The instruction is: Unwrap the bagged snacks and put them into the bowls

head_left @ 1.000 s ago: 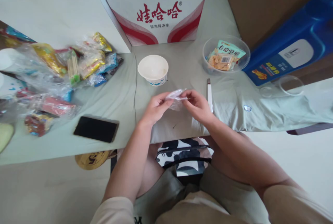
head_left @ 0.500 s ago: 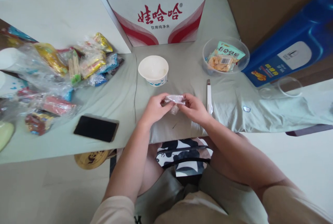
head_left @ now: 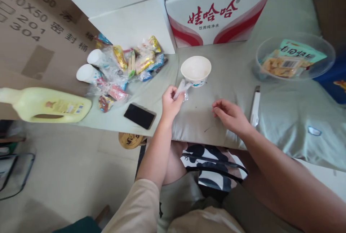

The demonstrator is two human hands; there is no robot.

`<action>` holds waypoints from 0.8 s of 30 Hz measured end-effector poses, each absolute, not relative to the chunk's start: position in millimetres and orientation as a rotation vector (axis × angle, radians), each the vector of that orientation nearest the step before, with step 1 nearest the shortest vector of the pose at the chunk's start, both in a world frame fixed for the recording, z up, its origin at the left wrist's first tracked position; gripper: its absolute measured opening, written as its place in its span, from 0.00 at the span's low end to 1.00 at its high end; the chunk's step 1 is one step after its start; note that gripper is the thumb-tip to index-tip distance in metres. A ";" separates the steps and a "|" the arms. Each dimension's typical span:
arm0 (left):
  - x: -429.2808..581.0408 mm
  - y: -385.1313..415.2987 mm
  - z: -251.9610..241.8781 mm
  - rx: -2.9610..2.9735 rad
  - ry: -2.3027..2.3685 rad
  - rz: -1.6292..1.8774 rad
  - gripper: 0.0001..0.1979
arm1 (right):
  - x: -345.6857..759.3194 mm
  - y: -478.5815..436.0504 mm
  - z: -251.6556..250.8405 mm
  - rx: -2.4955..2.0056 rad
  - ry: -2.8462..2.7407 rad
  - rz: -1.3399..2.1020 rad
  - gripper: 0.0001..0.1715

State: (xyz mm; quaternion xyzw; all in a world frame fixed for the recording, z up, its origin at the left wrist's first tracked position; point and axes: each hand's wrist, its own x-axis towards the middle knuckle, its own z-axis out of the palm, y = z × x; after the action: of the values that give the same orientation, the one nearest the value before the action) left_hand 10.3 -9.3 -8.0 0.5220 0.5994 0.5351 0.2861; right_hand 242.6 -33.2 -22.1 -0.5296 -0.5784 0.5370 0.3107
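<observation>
My left hand (head_left: 171,104) is closed around a crumpled piece of whitish, see-through plastic film (head_left: 183,87), whose exact kind I cannot make out. The film's upper end is at the near side of a white paper bowl (head_left: 196,67) with blue marks low on its wall; whether they touch is unclear. My right hand (head_left: 228,114) is apart from the left, above the cloth, its fingers curled in toward the thumb. Nothing shows between those fingers. Close to the right of it lies a white utility knife (head_left: 255,106).
A black phone (head_left: 139,116) lies left of my forearm, near wrapped snacks (head_left: 135,63) and paper cups (head_left: 88,73). A yellow-green jug (head_left: 54,105) lies at far left. Behind the bowl stands a white-and-red carton (head_left: 216,20). A clear tub (head_left: 328,54) holding snack packets is at right.
My hands were together on the crumpled film. They have moved apart: the left now has the film near the bowl, and the right has let go. The view has turned to the left.
</observation>
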 end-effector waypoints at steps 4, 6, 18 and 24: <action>5.4 -18.2 -7.7 1.414 1.711 1.441 0.15 | 242.1 -34.3 -23.0 -1.401 -1.623 1.363 0.11; 5.4 -17.6 -5.5 1.437 1.781 1.458 0.14 | 241.3 -34.5 -21.3 -1.378 -1.651 1.348 0.10; 67.3 125.8 47.3 2.002 2.062 0.173 0.12 | 238.5 -24.4 -8.3 -1.244 -1.606 1.509 0.07; 80.7 162.6 28.7 1.952 1.843 0.082 0.13 | 238.9 -13.9 -1.4 -1.190 -1.539 1.528 0.07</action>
State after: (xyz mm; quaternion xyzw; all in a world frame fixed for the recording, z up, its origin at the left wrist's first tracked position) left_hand 80.7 162.6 28.7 0.7079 0.6686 0.0297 0.2259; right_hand 238.9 -13.9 -1.4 -0.4544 -0.5878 0.5835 0.3278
